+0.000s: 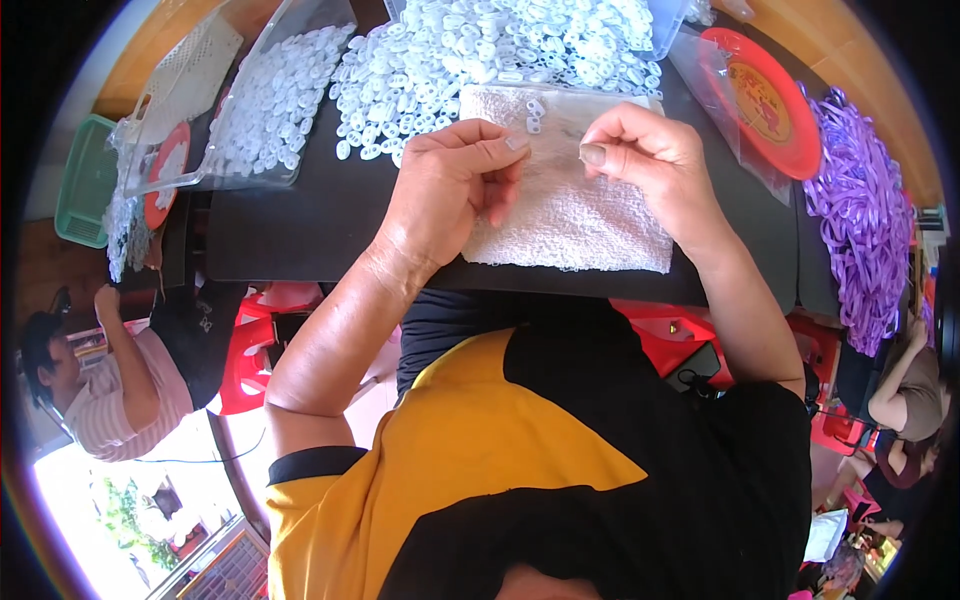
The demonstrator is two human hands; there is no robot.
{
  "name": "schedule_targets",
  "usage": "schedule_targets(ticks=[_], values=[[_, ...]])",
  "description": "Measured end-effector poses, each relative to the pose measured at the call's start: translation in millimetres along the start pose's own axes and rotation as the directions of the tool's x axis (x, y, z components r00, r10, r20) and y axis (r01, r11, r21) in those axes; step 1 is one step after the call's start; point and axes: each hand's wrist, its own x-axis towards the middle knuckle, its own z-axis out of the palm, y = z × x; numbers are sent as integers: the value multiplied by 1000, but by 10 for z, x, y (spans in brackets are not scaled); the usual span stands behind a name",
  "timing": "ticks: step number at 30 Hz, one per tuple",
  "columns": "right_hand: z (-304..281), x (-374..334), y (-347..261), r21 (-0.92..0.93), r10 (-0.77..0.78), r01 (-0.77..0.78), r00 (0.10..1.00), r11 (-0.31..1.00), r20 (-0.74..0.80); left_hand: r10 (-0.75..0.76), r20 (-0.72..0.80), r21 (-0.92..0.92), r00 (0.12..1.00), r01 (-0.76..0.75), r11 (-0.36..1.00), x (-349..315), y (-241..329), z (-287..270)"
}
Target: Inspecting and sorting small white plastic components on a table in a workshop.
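Observation:
My left hand (455, 180) is closed above the left part of a white towel (570, 235), thumb pressed against the bent forefinger. Across a small gap, my right hand (648, 160) pinches thumb and fingertips together over the towel's right side. Whatever either pinch holds is too small or hidden to make out. On the towel, between and just beyond the hands, lie a few small whitish oval pieces with holes (534, 116). A large heap of similar oval pieces (430, 75) spreads over the dark table behind the towel.
A clear plastic bin (262, 120) holds more pieces at the left, near a green tray (84, 180). At the right are a red round plate (765, 100) and a bundle of purple ribbons (858, 220). Other people (125, 375) sit at both sides.

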Motion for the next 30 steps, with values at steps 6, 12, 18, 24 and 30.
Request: schedule_targets(ticks=[6, 12, 18, 24, 30], values=[[-1, 35, 34, 37, 84, -83, 996, 996, -11, 498, 103, 711, 861, -414, 568, 187, 18, 6], [-63, 45, 97, 64, 134, -134, 991, 989, -10, 460, 589, 790, 664, -593, -155, 695, 34, -19], [-76, 58, 100, 88, 145, -145, 989, 986, 8, 370, 613, 788, 698, -571, -230, 693, 70, -5], [-82, 59, 91, 124, 159, -157, 987, 980, -9, 325, 624, 780, 710, -591, -207, 772, 145, -10], [-64, 61, 108, 138, 157, -153, 987, 979, -22, 344, 578, 808, 740, -577, -116, 785, 117, -56]])
